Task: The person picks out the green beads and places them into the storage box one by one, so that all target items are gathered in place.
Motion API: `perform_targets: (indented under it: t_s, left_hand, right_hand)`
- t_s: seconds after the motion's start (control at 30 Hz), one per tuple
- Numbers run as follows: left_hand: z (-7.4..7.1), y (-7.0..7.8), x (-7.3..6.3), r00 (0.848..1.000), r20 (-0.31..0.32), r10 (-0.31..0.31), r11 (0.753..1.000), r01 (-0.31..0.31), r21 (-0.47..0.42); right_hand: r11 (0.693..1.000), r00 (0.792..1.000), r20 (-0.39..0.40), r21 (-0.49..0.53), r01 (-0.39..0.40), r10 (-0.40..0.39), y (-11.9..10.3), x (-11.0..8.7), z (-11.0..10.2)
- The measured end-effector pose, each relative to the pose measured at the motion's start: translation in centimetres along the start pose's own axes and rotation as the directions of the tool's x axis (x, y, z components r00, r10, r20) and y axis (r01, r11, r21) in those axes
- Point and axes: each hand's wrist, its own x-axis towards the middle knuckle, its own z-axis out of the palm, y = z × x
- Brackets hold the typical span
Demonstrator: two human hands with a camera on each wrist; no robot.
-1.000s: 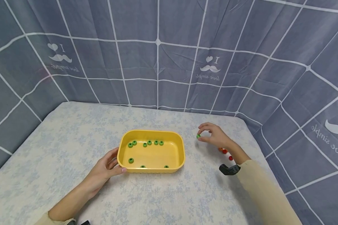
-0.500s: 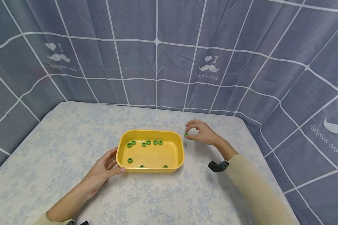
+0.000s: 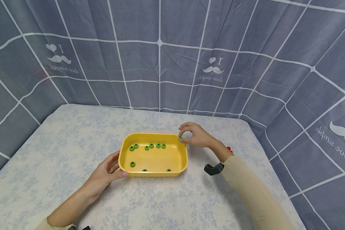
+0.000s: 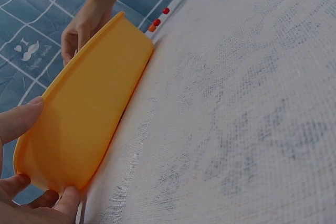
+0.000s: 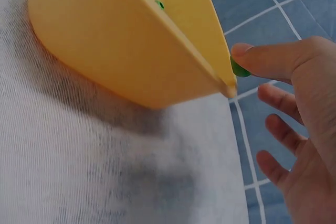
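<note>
A yellow rectangular tray (image 3: 158, 174) stands on the table with several green beads (image 3: 132, 164) inside, most along its far side. My left hand (image 3: 107, 171) grips the tray's left end, thumb on the near rim and fingers round the side, as the left wrist view also shows. At the far right corner, level with the rim, my right hand (image 3: 196, 135) pinches one green bead (image 5: 240, 67) between thumb and a finger. The other fingers are spread apart in the right wrist view.
Right of the tray, partly behind the right forearm, lie red beads (image 4: 166, 10) and an orange bead (image 4: 152, 28). A patterned white cloth (image 3: 149, 204) covers the table. A blue-grey curtain (image 3: 138, 64) with white lines hangs behind it.
My right hand has moved left with the green bead, from beside the loose beads to the tray's far right corner. The left hand and tray stay in place.
</note>
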Motion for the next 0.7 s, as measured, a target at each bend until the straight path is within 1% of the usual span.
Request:
perform_targets:
  t_s: [0.17, 0.37, 0.53, 0.7]
  left_hand:
    - [0.0, 0.0, 0.0, 1.0, -0.002, -0.005, 1.0, 0.005, -0.004]
    - [0.1, 0.1, 0.0, 1.0, -0.002, -0.005, 1.0, 0.005, -0.005]
    - [0.1, 0.1, 0.0, 1.0, -0.002, -0.003, 1.0, 0.003, -0.007]
    - [0.1, 0.2, 0.0, 1.0, -0.002, -0.009, 1.0, 0.009, -0.009]
  right_hand:
    - [1.0, 1.0, 0.025, 0.006, -0.01, 0.01, -0.4, 0.8, 0.8]
    - [1.0, 0.999, 0.045, -0.002, 0.018, -0.018, -1.1, 1.7, 1.6]
    - [1.0, 0.998, 0.063, -0.006, 0.03, -0.03, -1.9, 2.3, 2.0]
    - [1.0, 0.997, 0.078, -0.01, 0.026, -0.025, -2.2, 2.6, 2.2]
